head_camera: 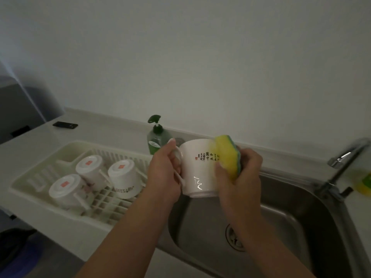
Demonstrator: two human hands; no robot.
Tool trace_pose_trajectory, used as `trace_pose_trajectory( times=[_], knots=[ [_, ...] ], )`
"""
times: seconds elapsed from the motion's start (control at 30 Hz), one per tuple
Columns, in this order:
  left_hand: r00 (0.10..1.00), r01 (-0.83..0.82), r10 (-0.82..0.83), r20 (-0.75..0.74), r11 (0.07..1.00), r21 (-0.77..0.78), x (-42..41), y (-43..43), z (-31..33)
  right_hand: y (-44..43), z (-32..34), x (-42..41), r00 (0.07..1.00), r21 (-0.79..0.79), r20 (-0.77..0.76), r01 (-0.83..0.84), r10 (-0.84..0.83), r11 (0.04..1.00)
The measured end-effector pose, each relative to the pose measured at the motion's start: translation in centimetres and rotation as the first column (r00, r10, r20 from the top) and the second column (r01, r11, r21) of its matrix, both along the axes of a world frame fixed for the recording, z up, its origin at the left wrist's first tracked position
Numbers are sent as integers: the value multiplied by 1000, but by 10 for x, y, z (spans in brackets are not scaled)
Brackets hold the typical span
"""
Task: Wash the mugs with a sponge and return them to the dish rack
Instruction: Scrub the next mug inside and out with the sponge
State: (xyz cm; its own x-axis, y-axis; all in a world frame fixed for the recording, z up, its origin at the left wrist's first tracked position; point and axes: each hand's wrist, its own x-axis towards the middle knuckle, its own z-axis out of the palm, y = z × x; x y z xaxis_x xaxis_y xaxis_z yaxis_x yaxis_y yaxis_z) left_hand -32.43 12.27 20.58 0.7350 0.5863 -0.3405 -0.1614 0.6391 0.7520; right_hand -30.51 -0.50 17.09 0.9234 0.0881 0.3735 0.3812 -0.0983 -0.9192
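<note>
A white mug (197,169) with dark lettering hangs upside down over the steel sink (297,223). My left hand (163,177) grips its handle on the left. My right hand (240,175) holds a yellow and green sponge (227,155) pressed against the mug's right side. Three white mugs (94,168) (124,177) (66,189) stand upside down in the cream dish rack (40,177) at the left.
A green soap pump bottle (156,137) stands behind the mug by the wall. The chrome tap (345,157) rises at the right, with another yellow sponge (364,184) beyond it. A dark flat object (65,125) lies on the counter at the back left.
</note>
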Motion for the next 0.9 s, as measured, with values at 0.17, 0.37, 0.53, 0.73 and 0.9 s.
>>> trace_pose_trajectory(
  times=[0.17, 0.37, 0.53, 0.73, 0.9],
  knots=[
    [996, -24, 35, 88, 992, -121, 16, -52, -5, -40, -14, 14, 926, -399, 375, 120, 43, 909],
    [990, 1, 15, 139, 993, -115, 27, -80, -10, -60, -18, 27, 952, -489, 304, 174, -20, 855],
    [983, 1, 31, 182, 984, -177, 31, -63, -9, -58, 9, 58, 936, -83, -346, -96, 62, 992],
    [986, -111, 136, 99, 967, -228, 38, -42, -10, -40, 2, 42, 912, 56, -402, -67, 84, 996],
    [998, -26, 34, 48, 988, -155, 39, -39, -17, -16, -18, 9, 993, -378, 65, 119, -102, 918]
  ],
)
